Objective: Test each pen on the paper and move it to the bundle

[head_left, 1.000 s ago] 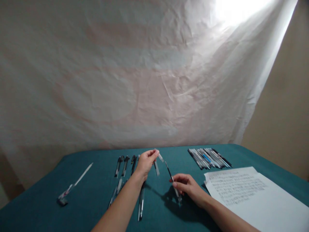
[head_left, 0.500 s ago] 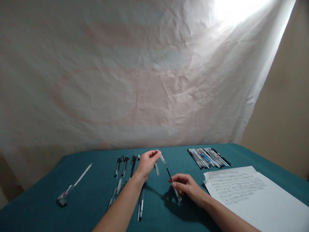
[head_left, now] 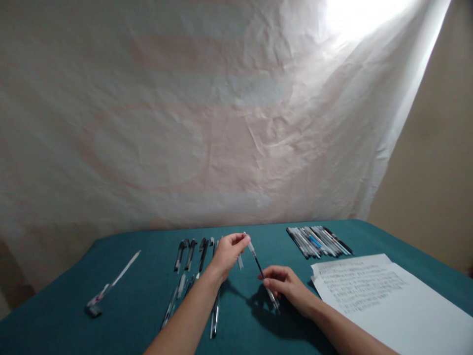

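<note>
My left hand is closed in a pinch on the upper end of a slim pen refill, pale at the top and dark lower down. My right hand grips a clear pen barrel, whose lower end points down toward the table. Refill and barrel lie in one slanted line; the join is hidden by the right fingers. Behind my left hand, several capped-looking dark pen parts lie in a row. Clear pen barrels rest nearer, partly covered by my left forearm.
A tight row of pens lies at the back right, one of them blue. In front of it are sheets of paper with handwriting. A long white stick with a dark, crumpled end is at left on the green cloth. A pale sheet hangs behind.
My left hand has shifted slightly down and to the right, toward my right hand, still pinching the refill. My right hand has stayed almost in place.
</note>
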A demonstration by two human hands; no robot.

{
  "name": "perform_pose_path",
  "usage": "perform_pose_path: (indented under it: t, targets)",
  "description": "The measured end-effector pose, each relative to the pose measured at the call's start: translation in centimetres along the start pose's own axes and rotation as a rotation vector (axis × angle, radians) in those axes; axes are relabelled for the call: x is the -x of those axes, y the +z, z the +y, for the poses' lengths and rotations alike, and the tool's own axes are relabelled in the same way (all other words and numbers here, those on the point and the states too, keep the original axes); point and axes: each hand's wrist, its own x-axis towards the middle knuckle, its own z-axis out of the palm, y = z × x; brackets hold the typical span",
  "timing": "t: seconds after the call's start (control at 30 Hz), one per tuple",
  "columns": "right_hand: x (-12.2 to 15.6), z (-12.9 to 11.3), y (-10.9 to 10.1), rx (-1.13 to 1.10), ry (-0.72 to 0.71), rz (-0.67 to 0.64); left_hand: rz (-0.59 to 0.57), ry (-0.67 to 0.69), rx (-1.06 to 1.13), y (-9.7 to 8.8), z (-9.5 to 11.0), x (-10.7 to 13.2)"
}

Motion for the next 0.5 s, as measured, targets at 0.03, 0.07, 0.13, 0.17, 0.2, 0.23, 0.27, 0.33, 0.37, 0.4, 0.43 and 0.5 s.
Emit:
perform_pose_path:
  t: [0.03, 0.07, 0.13, 0.17, 0.2, 0.23, 0.27, 0.33, 0.37, 0.4, 0.43, 0.5]
  targets:
    - [0.0, 0.0, 0.0, -0.004, 0.001, 0.001, 0.000, 0.000, 0.002, 0.0, 0.0, 0.0]
    - [0.0, 0.1, 0.0, -0.007, 0.000, 0.004, 0.000, 0.000, 0.005, 0.0, 0.0, 0.0]
    - [0.0, 0.0, 0.0, -0.010, -0.002, 0.009, -0.003, -0.002, 0.012, 0.1, 0.1, 0.0]
    - [0.0, 0.0, 0.0, -0.015, -0.002, 0.012, -0.006, -0.004, 0.015, 0.1, 0.2, 0.1]
    - [0.0, 0.0, 0.0, -0.024, -0.001, 0.017, -0.012, -0.007, 0.019, 0.1, 0.2, 0.1]
    - [0.0, 0.0, 0.0, -0.037, 0.000, 0.024, -0.020, -0.009, 0.022, 0.2, 0.3, 0.2]
    - [0.0, -0.1, -0.1, -0.051, 0.001, 0.031, -0.030, -0.013, 0.023, 0.3, 0.3, 0.3]
    - [0.0, 0.0, -0.1, -0.079, 0.000, 0.040, -0.055, -0.036, 0.023, 0.6, 0.3, 0.5]
    - [0.0, 0.0, -0.1, -0.089, -0.003, 0.041, -0.069, -0.050, 0.026, 0.8, 0.3, 0.7]
    - [0.0, 0.1, -0.1, -0.097, -0.007, 0.040, -0.081, -0.064, 0.031, 1.1, 0.3, 0.8]
    - [-0.1, 0.2, -0.2, -0.103, -0.012, 0.036, -0.091, -0.075, 0.037, 1.3, 0.2, 0.9]
    - [-0.1, 0.4, -0.2, -0.111, -0.017, 0.031, -0.098, -0.083, 0.051, 1.7, 0.1, 1.0]
